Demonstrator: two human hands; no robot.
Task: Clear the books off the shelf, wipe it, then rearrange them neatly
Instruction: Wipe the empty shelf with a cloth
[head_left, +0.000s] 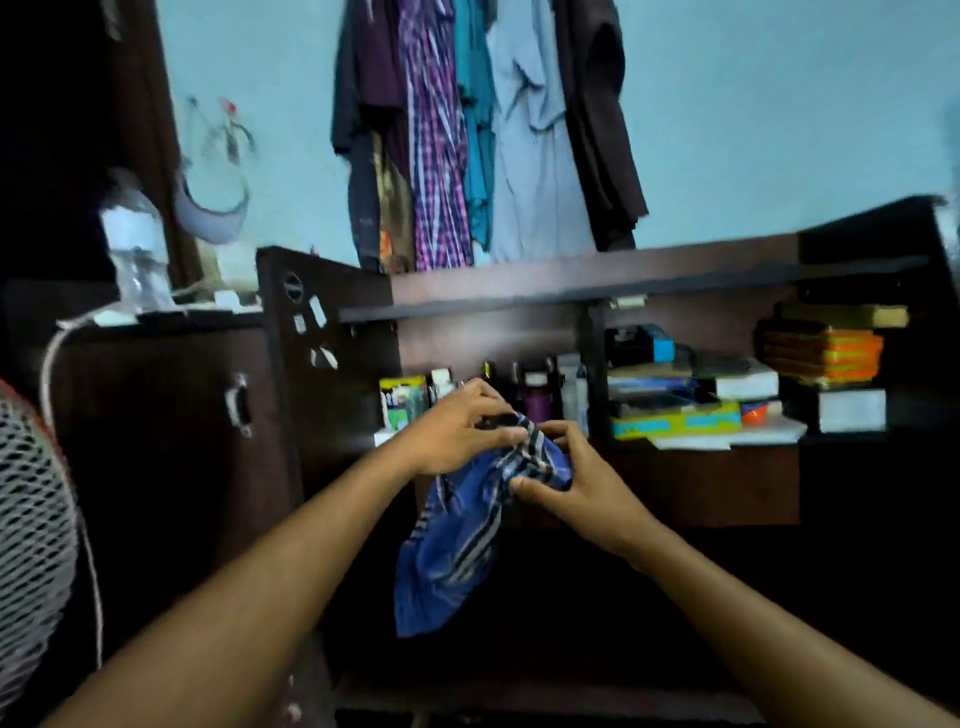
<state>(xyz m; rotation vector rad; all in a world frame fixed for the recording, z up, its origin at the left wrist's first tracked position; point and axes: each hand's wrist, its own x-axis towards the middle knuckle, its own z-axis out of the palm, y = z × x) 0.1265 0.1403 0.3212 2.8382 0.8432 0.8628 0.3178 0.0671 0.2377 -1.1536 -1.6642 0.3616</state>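
Note:
A blue cloth with grey and white stripes (452, 551) hangs in front of the dark wooden shelf unit (571, 291). My left hand (457, 431) grips its top edge, and my right hand (576, 483) pinches the bunched part beside it. Books lie stacked in the shelf's right compartment (675, 410), with a yellow and blue one at the bottom. Another stack with orange covers (826, 358) sits farther right, above a white box. Small bottles and jars (535, 395) stand in the left compartment, just behind my hands.
Clothes (483, 130) hang on the blue wall above the shelf. A cabinet with a metal handle (239, 405) stands at the left, with a plastic bottle (135, 249) and chargers on top. A white fan grille (31, 519) is at the far left edge.

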